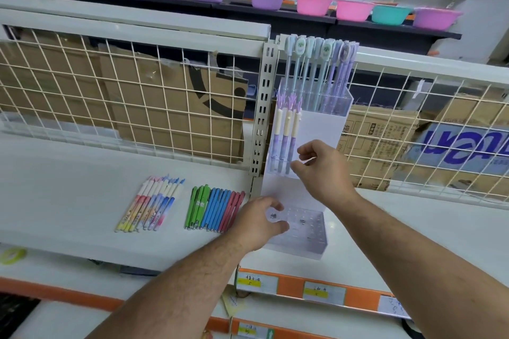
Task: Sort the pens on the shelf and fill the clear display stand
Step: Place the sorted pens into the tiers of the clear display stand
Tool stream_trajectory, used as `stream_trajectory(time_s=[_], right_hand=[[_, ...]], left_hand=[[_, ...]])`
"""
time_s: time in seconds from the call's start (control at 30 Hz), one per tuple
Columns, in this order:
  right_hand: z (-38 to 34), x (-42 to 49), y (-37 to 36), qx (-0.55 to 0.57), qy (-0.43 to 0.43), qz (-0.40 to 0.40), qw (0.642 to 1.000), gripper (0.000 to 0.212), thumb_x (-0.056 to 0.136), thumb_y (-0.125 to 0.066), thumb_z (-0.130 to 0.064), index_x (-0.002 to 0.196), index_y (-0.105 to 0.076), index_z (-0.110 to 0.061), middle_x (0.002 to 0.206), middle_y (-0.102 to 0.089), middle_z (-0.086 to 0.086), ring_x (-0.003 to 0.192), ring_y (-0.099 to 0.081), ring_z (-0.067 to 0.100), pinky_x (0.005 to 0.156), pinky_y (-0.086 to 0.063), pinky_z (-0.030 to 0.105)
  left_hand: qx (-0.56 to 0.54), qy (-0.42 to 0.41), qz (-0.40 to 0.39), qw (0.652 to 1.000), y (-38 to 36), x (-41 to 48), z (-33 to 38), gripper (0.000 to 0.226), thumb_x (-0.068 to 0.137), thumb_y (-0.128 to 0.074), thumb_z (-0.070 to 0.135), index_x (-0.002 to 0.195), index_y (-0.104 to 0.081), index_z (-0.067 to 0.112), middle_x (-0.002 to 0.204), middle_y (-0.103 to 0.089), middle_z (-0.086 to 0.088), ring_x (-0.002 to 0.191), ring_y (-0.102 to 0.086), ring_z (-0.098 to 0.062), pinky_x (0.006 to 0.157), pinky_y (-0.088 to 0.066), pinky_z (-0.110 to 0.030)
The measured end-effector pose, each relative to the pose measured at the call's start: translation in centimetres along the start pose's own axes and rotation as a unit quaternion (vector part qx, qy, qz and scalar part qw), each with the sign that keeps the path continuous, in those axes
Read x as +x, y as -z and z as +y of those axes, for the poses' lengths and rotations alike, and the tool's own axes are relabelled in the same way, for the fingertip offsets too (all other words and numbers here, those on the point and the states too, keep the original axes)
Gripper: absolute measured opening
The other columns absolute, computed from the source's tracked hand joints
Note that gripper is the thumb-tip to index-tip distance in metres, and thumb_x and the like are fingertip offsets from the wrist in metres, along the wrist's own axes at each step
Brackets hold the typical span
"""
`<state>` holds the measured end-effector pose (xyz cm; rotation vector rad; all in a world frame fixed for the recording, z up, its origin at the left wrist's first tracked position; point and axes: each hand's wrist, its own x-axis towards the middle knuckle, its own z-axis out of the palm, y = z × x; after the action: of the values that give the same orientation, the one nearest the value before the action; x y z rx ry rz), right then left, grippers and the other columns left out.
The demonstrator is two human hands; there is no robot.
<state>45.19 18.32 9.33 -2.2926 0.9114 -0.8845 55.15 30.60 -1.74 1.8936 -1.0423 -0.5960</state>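
A clear tiered display stand sits on the white shelf. Its top tier holds several pale blue and purple pens. Three purple-and-cream pens stand in the middle tier. The bottom tier shows rows of holes with no pens in them. My left hand grips the bottom tier's left edge. My right hand hovers at the middle tier, fingers curled with thumb and forefinger close together; nothing visible between them. On the shelf lie a row of gradient pens and a row of green, blue and red pens.
A white wire grid backs the shelf, with cardboard boxes behind it. A slotted metal upright stands just left of the stand. Coloured plastic bowls line a far shelf. Price labels run along the shelf's orange front edge.
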Motion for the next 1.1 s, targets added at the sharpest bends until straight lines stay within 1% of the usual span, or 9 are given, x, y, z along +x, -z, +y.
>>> stream_trajectory(time_s=[0.2, 0.4, 0.47, 0.6, 0.7, 0.8, 0.87, 1.0, 1.1], right_hand=[[1.6, -2.2, -0.7, -0.002, 0.022, -0.042, 0.999, 0.017, 0.086, -0.074, -0.025, 0.093, -0.059, -0.029, 0.093, -0.063, -0.013, 0.077, -0.062, 0.0, 0.06, -0.043, 0.02], [2.8, -3.5, -1.5, -0.004, 0.019, -0.092, 0.996, 0.02, 0.086, -0.073, -0.027, 0.104, -0.067, -0.025, 0.099, -0.065, -0.011, 0.082, -0.064, 0.004, 0.067, -0.057, 0.034], [2.9, -4.1, -2.1, -0.01, 0.014, -0.11, 0.994, 0.025, 0.085, -0.074, -0.028, 0.109, -0.068, -0.025, 0.102, -0.065, -0.01, 0.085, -0.064, 0.007, 0.071, -0.055, 0.031], [1.8, -4.8, -4.4, -0.03, 0.028, -0.142, 0.989, 0.031, 0.085, -0.076, -0.03, 0.115, -0.068, -0.025, 0.105, -0.066, -0.008, 0.088, -0.063, 0.01, 0.075, -0.048, 0.027], [-0.2, -5.3, -7.1, -0.037, 0.029, -0.148, 0.988, 0.029, 0.085, -0.076, -0.029, 0.112, -0.068, -0.024, 0.104, -0.065, -0.007, 0.088, -0.062, 0.012, 0.075, -0.046, 0.026], [-2.7, -5.8, -10.5, -0.043, 0.033, -0.159, 0.986, 0.026, 0.083, -0.077, -0.027, 0.108, -0.069, -0.024, 0.098, -0.066, -0.008, 0.085, -0.061, 0.012, 0.073, -0.047, 0.028], [-4.3, -6.1, -12.8, -0.055, 0.044, -0.17, 0.983, 0.028, 0.085, -0.076, -0.029, 0.111, -0.068, -0.025, 0.099, -0.066, -0.009, 0.086, -0.061, 0.012, 0.074, -0.049, 0.027], [-7.2, -6.7, -16.7, -0.051, 0.041, -0.165, 0.984, 0.032, 0.086, -0.076, -0.033, 0.116, -0.068, -0.026, 0.105, -0.066, -0.008, 0.089, -0.06, 0.011, 0.073, -0.046, 0.02], [-9.0, -7.0, -18.9, -0.044, 0.033, -0.163, 0.985, 0.032, 0.085, -0.076, -0.032, 0.116, -0.068, -0.024, 0.105, -0.066, -0.007, 0.082, -0.06, 0.006, 0.069, -0.045, 0.017]], left_hand=[[0.012, -0.002, 0.03, 0.999, -0.4, -0.6, 0.1, 0.036, 0.08, -0.079, 0.042, 0.111, -0.061, 0.042, 0.126, -0.052, 0.016, 0.111, -0.051, -0.005, 0.078, -0.038, -0.015], [0.032, -0.012, 0.048, 0.998, 0.5, -1.0, -0.5, 0.047, 0.077, -0.081, 0.038, 0.118, -0.06, 0.042, 0.125, -0.055, 0.013, 0.113, -0.052, -0.009, 0.08, -0.041, -0.021], [0.032, -0.014, 0.043, 0.998, 1.3, -1.4, -1.1, 0.049, 0.078, -0.08, 0.032, 0.121, -0.06, 0.042, 0.126, -0.057, 0.013, 0.113, -0.054, -0.008, 0.082, -0.044, -0.021], [0.03, -0.028, 0.065, 0.997, 4.7, -2.0, -2.7, 0.042, 0.078, -0.078, 0.025, 0.114, -0.063, 0.04, 0.105, -0.061, 0.011, 0.092, -0.059, -0.006, 0.072, -0.053, -0.021], [0.022, -0.025, 0.085, 0.996, 8.1, -2.7, -4.8, 0.038, 0.077, -0.079, 0.021, 0.107, -0.064, 0.039, 0.101, -0.059, 0.019, 0.091, -0.059, 0.002, 0.066, -0.046, -0.005], [0.062, -0.016, 0.107, 0.992, 11.9, -3.3, -7.7, 0.039, 0.077, -0.078, 0.026, 0.113, -0.065, 0.038, 0.111, -0.06, 0.02, 0.099, -0.056, 0.003, 0.078, -0.041, -0.006], [0.074, -0.016, 0.123, 0.989, 14.6, -3.8, -9.7, 0.037, 0.078, -0.077, 0.026, 0.112, -0.066, 0.035, 0.103, -0.059, 0.025, 0.095, -0.055, 0.009, 0.08, -0.038, -0.003], [0.062, 0.026, 0.191, 0.979, 19.7, -4.4, -13.7, 0.025, 0.082, -0.073, 0.017, 0.106, -0.067, 0.022, 0.097, -0.063, 0.012, 0.09, -0.065, -0.012, 0.085, -0.054, -0.03], [0.093, 0.078, 0.216, 0.969, 22.6, -4.4, -16.3, 0.021, 0.088, -0.069, 0.025, 0.107, -0.061, 0.019, 0.104, -0.063, 0.002, 0.091, -0.062, -0.017, 0.075, -0.049, -0.027]])
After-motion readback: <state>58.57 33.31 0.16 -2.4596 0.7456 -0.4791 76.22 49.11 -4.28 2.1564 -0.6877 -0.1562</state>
